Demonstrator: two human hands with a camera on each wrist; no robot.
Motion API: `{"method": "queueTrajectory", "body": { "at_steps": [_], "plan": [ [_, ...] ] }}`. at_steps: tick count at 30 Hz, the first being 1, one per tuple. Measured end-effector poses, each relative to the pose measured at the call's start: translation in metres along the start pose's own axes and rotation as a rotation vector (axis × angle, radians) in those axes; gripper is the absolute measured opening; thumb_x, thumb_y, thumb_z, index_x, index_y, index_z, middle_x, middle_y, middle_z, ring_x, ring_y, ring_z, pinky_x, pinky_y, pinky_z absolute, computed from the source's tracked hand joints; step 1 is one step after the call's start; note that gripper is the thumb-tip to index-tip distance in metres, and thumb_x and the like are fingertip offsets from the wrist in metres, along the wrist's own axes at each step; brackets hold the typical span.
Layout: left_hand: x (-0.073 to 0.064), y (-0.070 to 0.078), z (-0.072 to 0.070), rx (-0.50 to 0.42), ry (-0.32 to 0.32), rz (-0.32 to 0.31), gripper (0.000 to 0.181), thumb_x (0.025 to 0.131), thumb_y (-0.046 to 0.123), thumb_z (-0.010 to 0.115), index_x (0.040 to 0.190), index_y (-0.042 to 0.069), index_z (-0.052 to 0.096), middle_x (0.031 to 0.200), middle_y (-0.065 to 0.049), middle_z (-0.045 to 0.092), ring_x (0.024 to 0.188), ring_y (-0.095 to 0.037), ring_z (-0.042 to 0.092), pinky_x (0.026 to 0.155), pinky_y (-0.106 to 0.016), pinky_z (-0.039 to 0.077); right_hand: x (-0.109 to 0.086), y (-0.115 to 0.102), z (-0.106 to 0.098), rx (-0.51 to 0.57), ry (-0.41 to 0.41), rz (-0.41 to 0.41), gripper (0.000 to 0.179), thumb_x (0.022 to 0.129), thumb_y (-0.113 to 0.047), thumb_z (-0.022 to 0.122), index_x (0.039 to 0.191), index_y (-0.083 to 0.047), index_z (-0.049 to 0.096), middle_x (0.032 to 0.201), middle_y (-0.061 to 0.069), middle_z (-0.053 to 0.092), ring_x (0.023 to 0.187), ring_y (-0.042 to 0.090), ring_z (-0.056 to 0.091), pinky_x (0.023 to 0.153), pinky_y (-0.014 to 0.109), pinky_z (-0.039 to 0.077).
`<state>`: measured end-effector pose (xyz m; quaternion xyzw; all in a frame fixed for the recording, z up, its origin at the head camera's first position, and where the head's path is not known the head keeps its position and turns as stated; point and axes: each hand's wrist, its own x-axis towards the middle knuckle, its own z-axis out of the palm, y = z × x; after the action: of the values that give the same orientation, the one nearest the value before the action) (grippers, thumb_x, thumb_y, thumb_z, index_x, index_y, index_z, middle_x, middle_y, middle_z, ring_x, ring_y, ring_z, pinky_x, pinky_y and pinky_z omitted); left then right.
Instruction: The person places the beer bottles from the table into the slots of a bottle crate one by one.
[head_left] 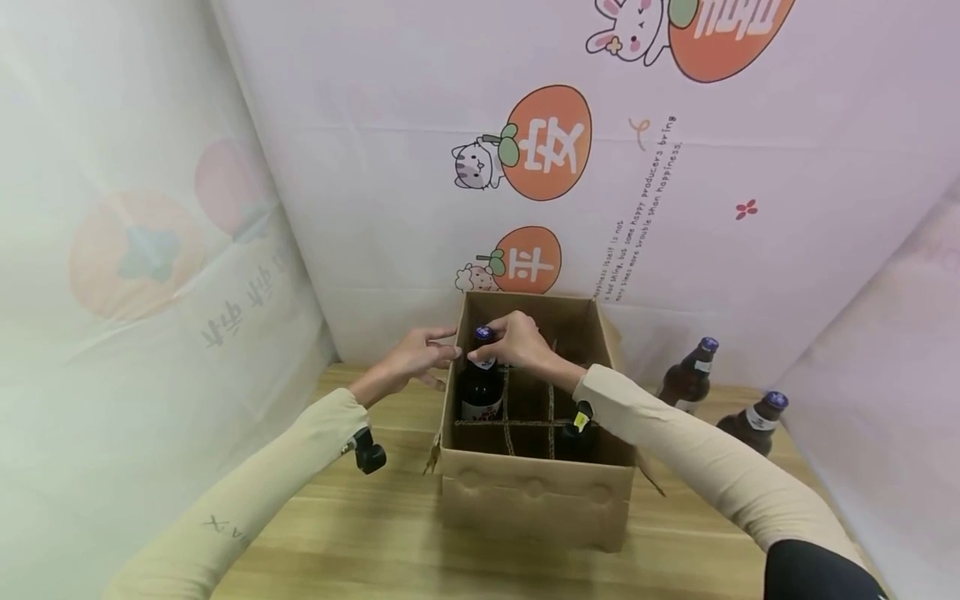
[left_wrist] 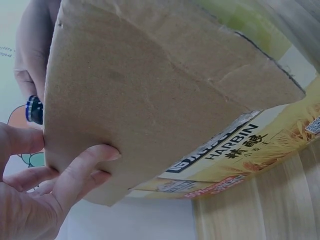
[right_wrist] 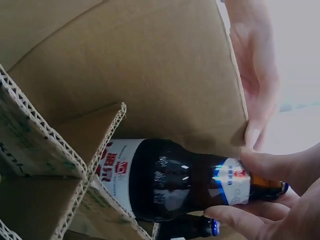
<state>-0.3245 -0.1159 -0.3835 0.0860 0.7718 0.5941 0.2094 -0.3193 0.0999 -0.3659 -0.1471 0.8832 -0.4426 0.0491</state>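
My right hand (head_left: 522, 343) grips the neck of a brown beer bottle (right_wrist: 172, 180) with a blue cap and white label. The bottle stands in the left column of a divided cardboard box (head_left: 534, 500), its lower part hidden by the partitions (right_wrist: 87, 175). My left hand (head_left: 412, 358) is at the box's left side, its fingers spread. In the left wrist view, its fingertips (left_wrist: 107, 152) rest on the outer face of the cardboard flap (left_wrist: 130, 85), one finger right at the edge. A second bottle (right_wrist: 187, 226) shows beyond the gripped one in the right wrist view.
Two brown bottles with blue caps, a nearer one (head_left: 752, 423) and a farther one (head_left: 687, 372), stand right of the box on the wooden table (head_left: 360, 533). Another dark bottle (head_left: 577, 440) shows in the box's near right cell. A printed white backdrop (head_left: 390, 208) rises behind.
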Motion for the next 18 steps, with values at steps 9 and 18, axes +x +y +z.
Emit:
{"method": "queueTrajectory", "body": {
  "at_steps": [9,18],
  "plan": [
    [-0.001,0.002,0.003,-0.004,0.006,-0.012,0.064,0.104,0.012,0.062,0.162,0.005,0.035,0.153,-0.030,0.050,0.134,-0.050,0.056,0.079,-0.043,0.069,-0.001,0.014,0.011,-0.046,-0.057,0.004,0.048,0.087,-0.014,0.087,0.127,0.006,0.071,0.073,0.022,0.073,0.054,0.014,0.056,0.046,0.018,0.036],
    [0.001,0.001,0.002,0.001,0.003,-0.009,0.063,0.104,0.011,0.061,0.162,0.004,0.036,0.151,-0.030,0.053,0.133,-0.050,0.057,0.080,-0.043,0.069,-0.002,0.021,0.023,-0.191,-0.123,-0.117,0.018,0.084,-0.006,0.086,0.073,0.001,0.074,0.050,-0.002,0.051,0.044,0.005,0.035,0.044,0.017,0.025]
  ]
}}
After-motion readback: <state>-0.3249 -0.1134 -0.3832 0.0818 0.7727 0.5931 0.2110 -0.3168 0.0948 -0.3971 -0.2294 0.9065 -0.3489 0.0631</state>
